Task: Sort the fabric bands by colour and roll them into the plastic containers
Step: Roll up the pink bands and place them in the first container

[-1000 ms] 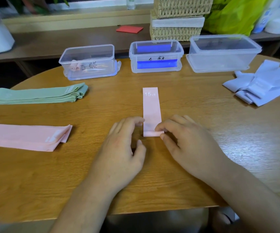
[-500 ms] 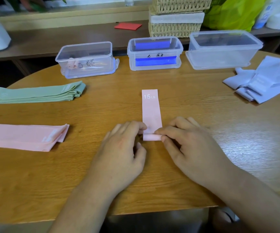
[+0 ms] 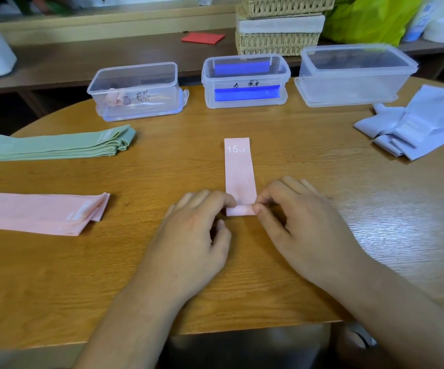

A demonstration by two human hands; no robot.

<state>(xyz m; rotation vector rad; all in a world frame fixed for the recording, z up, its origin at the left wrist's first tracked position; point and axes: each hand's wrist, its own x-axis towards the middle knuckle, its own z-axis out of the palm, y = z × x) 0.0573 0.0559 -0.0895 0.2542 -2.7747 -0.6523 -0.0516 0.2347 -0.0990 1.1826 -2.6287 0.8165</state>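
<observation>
1. Table [image 3: 322, 161]: round, wood-grained, beneath both hands.
2. Large container [image 3: 354, 78]: clear plastic, far beyond the right fingers and off to their right.
3. Pink pile [image 3: 34, 213]: folded bands, well to the left of the left fingers.
4. Green pile [image 3: 55, 145]: folded bands, left of the left fingers and farther out than the pink pile.
5. Lavender pile [image 3: 423, 134]: loose bands, well apart to the right of the right fingers.
6. Left container [image 3: 135, 91]: clear, black handwriting on the front wall, far beyond the left fingers; inside, at its left end, a rolled pink band [image 3: 114, 100].
7. Middle container [image 3: 244, 81]: clear, handwritten too, straight beyond the fingertips; blue strips [image 3: 246, 94] showing through the front and back walls.
8. Left hand [image 3: 196, 235]: fingers loosely bent, forefinger tip touching the left edge of the roll, thumb apart from it.
9. Right hand [image 3: 303, 222]: thumb and forefinger pinching the right end of the roll.
10. Pink band [image 3: 239, 177]: flat, stretching away from the fingertips, marked "15 LB" at the far end, near end turned into a small roll between the two hands.
</observation>
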